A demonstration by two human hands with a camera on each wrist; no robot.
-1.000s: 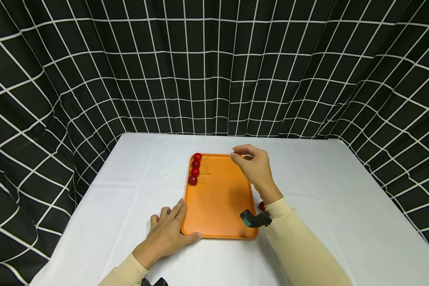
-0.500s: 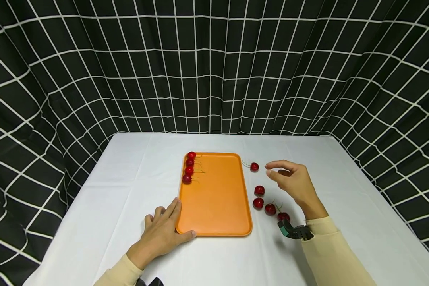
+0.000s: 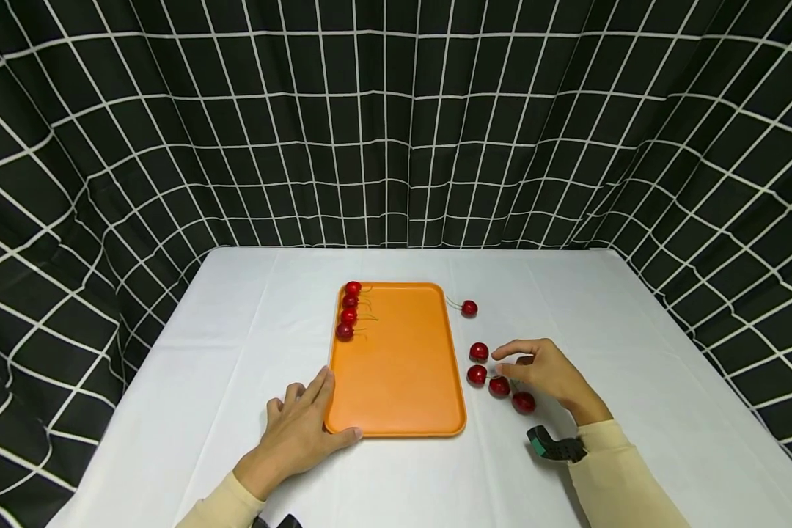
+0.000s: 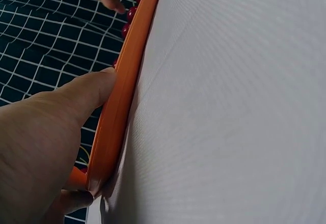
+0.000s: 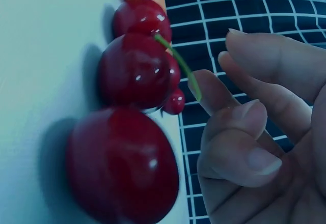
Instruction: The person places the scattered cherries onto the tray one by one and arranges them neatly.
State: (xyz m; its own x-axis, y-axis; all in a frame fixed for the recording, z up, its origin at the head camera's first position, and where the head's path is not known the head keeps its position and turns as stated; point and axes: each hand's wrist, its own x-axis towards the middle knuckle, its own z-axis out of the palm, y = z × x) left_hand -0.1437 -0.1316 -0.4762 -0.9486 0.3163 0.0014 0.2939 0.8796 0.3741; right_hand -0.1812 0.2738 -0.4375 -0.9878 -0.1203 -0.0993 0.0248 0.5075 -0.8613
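An orange tray [image 3: 399, 381] lies on the white table, with several red cherries [image 3: 348, 316] in a column at its far left edge, stems pointing right. My left hand [image 3: 297, 440] rests against the tray's near left corner, fingers at the left side and thumb at the front edge. In the left wrist view, the thumb [image 4: 89, 91] touches the tray's rim [image 4: 119, 96]. Beyond the tray's right side, my right hand [image 3: 544, 374] hovers with loosely bent fingers over loose cherries [image 3: 499, 386]. In the right wrist view its fingers [image 5: 265, 56] hold nothing, close beside a green stem [image 5: 178, 61].
A single cherry [image 3: 469, 309] with its stem lies near the tray's far right corner. White cloth [image 3: 251, 323] covers the table. A black curtain [image 3: 396, 132] with a white grid surrounds the far edge and sides.
My right hand has moved from over the tray's far right part to the right, then down toward the near loose cherries. My left hand keeps its place at the tray; the head view has shifted slightly.
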